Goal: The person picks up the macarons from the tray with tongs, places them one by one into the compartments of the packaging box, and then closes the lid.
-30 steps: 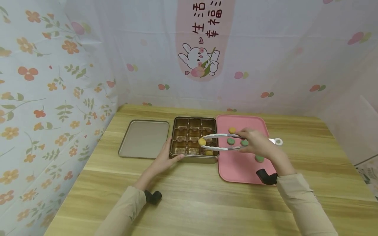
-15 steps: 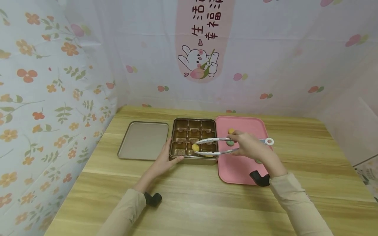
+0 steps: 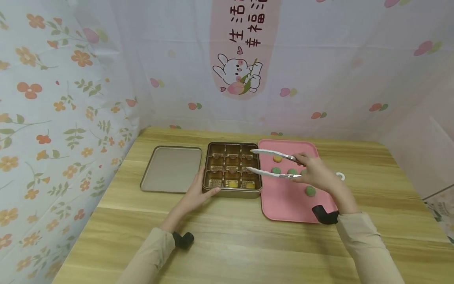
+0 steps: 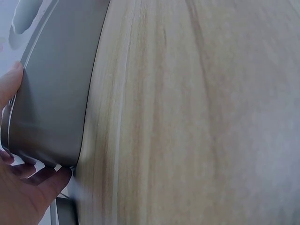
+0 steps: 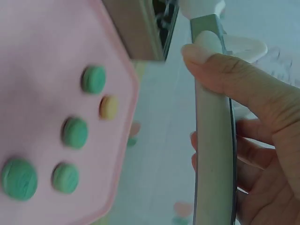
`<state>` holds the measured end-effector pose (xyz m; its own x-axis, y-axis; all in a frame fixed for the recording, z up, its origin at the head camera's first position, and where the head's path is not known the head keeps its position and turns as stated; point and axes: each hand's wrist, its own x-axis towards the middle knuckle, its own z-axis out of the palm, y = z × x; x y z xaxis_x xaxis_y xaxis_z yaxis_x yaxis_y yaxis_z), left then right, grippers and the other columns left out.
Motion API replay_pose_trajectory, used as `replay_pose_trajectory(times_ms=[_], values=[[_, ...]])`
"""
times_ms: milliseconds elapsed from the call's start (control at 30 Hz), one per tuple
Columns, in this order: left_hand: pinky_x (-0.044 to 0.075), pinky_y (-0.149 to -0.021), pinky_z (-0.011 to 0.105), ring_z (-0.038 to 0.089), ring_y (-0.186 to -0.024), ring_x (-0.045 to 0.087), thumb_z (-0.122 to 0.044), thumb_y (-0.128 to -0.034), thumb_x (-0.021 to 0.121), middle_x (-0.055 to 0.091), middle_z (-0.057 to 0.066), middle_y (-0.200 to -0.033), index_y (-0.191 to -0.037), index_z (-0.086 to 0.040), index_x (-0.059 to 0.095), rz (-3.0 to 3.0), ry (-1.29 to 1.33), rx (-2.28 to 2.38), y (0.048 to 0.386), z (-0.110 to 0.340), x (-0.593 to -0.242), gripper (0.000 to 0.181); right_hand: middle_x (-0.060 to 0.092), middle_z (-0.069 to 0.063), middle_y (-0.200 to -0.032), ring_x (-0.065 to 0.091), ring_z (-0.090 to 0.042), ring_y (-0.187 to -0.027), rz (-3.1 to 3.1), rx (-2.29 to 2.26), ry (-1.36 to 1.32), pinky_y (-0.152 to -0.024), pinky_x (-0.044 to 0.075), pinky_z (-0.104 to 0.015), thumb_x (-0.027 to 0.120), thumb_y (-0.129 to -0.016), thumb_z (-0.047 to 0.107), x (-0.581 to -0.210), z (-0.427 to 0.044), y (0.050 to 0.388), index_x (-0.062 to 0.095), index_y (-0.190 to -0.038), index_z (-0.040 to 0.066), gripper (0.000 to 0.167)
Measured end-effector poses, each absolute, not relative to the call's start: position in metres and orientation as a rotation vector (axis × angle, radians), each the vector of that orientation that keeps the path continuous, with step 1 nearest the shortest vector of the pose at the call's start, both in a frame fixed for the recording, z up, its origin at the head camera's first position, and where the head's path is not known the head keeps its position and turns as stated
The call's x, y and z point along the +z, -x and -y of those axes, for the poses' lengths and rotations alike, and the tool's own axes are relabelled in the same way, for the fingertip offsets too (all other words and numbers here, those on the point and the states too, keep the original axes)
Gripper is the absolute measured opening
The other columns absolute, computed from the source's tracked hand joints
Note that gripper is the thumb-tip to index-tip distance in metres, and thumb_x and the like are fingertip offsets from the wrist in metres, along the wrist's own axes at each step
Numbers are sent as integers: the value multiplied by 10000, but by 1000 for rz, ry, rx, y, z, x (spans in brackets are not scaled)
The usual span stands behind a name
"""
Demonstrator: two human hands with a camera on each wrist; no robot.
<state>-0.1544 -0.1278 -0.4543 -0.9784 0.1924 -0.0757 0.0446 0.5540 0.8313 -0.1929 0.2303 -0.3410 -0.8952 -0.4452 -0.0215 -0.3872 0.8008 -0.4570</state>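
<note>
My right hand (image 3: 315,173) grips white-tipped metal tongs (image 3: 273,152) over the pink tray (image 3: 291,209). Their arms are spread, with nothing between the tips, which reach over the right side of a tin (image 3: 232,193). In the right wrist view the thumb lies on one arm of the tongs (image 5: 213,140). My left hand (image 3: 195,193) spans the tin's front left corner, thumb along the front, straight fingers along the left side. Yellow macarons (image 3: 233,184) sit in the front middle and front right compartments. On the tray are several green macarons (image 3: 310,191) and a yellow macaron (image 3: 277,158).
A flat metal lid (image 3: 172,169) lies on the wooden table (image 3: 230,240), left of the tin. The tin's insert is divided into several compartments. Behind the table hangs a patterned cloth (image 3: 170,59), with another along the left side.
The tongs carried a yellow macaron left to the front middle compartment and let it go there. They have since spread and drawn back right and away. My left hand stayed at the corner.
</note>
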Motion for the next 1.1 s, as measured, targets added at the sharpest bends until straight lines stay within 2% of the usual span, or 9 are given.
replay_pose_trajectory(times_ms=[67, 133, 267, 333, 400, 500, 567, 633, 1100], values=[[156, -1110, 563, 388, -1397, 96, -474, -815, 624, 30, 189, -1532, -1476, -122, -42, -2629, -202, 1394, 154, 128, -454, 1001, 517, -201, -1029, 511, -308, -852, -2895, -688, 606, -695, 468, -399, 755, -725, 162, -344, -241, 197, 522, -1144, -65, 530], [150, -1110, 567, 394, -1396, 92, -467, -819, 623, 28, 195, -1531, -1474, -110, -43, -2627, -211, 1398, 154, 128, -454, 1000, 509, -215, -1015, 508, -340, -881, -2926, -679, 541, -708, 464, -429, 761, -721, 197, -349, -251, 201, 519, -1124, -75, 543], [140, -1113, 566, 396, -1396, 85, -464, -822, 621, 19, 194, -1532, -1473, -99, -48, -2624, -219, 1401, 153, 129, -453, 1002, 494, -292, -1060, 512, -421, -929, -2942, -629, 408, -740, 465, -510, 775, -707, 288, -359, -267, 209, 474, -1188, -140, 711], [139, -1118, 557, 386, -1399, 82, -463, -821, 622, 18, 187, -1533, -1473, -104, -50, -2623, -211, 1399, 153, 129, -453, 1003, 491, -316, -1059, 516, -427, -919, -2935, -598, 366, -719, 470, -501, 770, -710, 311, -364, -272, 212, 441, -1219, -169, 773], [140, -1117, 559, 388, -1398, 85, -470, -819, 621, 18, 188, -1533, -1473, -103, -50, -2627, -210, 1393, 153, 128, -453, 1006, 518, -296, -972, 527, -381, -821, -2930, -586, 344, -645, 471, -438, 770, -708, 296, -368, -276, 215, 482, -1164, -164, 708], [137, -1118, 556, 389, -1398, 86, -469, -816, 626, 18, 193, -1532, -1473, -99, -48, -2628, -212, 1393, 154, 128, -453, 1011, 516, -207, -805, 485, -283, -678, -2933, -565, 345, -543, 410, -327, 767, -708, 248, -373, -281, 219, 550, -995, -114, 510], [136, -1117, 561, 394, -1397, 85, -468, -817, 625, 15, 194, -1532, -1472, -95, -50, -2626, -221, 1391, 154, 128, -453, 1011, 485, -142, -716, 438, -231, -618, -2934, -565, 358, -511, 357, -283, 765, -700, 207, -375, -284, 222, 531, -847, -71, 392], [138, -1118, 558, 389, -1399, 84, -466, -818, 624, 11, 187, -1533, -1472, -101, -55, -2623, -219, 1390, 155, 128, -453, 1011, 466, -111, -681, 419, -215, -603, -2930, -558, 376, -505, 338, -272, 761, -696, 185, -378, -285, 225, 494, -773, -35, 355], [138, -1116, 562, 384, -1402, 73, -475, -822, 616, -6, 172, -1537, -1473, -129, -74, -2615, -190, 1379, 154, 128, -452, 1009, 526, -56, -642, 439, -180, -597, -2817, -515, 337, -536, 334, -254, 755, -697, 169, -377, -281, 237, 593, -816, -51, 298]])
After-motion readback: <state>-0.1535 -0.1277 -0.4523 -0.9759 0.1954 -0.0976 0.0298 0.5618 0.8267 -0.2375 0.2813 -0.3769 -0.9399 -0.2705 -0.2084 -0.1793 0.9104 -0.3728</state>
